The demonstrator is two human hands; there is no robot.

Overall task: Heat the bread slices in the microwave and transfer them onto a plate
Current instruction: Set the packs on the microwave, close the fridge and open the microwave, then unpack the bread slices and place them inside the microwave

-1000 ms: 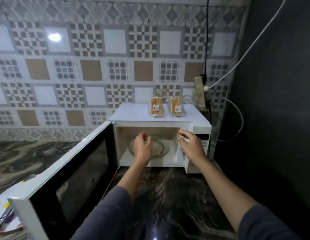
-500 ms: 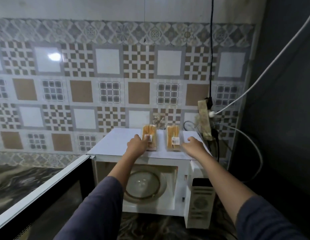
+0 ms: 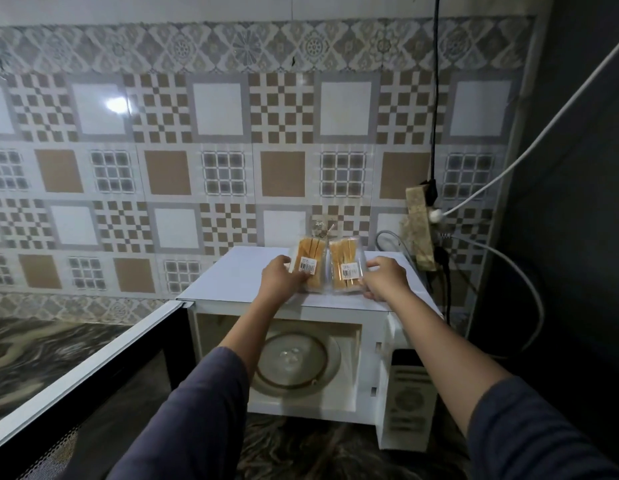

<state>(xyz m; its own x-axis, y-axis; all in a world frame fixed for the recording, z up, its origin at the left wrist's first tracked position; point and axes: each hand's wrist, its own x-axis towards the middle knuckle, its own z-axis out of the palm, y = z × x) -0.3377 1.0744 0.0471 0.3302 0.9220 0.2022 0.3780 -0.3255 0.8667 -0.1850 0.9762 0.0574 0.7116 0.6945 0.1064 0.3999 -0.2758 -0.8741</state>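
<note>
Two clear packets of bread slices stand side by side on top of the white microwave [image 3: 238,275]. My left hand [image 3: 280,280] grips the left bread packet [image 3: 309,261] at its lower left. My right hand [image 3: 384,277] grips the right bread packet [image 3: 344,263] at its lower right. Each packet carries a white price label. The microwave door [image 3: 93,375] hangs wide open to the left. Inside the cavity lies a bare glass turntable [image 3: 297,362]. No plate shows in this view.
A tiled wall rises right behind the microwave. A power strip [image 3: 418,230] with black and white cables [image 3: 508,168] hangs at the right, next to a dark wall. The microwave's control panel [image 3: 410,403] sits at the lower right. Marbled countertop [image 3: 34,351] stretches to the left.
My hands left the microwave cavity, rose to its top and closed on the two bread packets. The view has tilted upward, and the plate at the lower left has gone out of frame.
</note>
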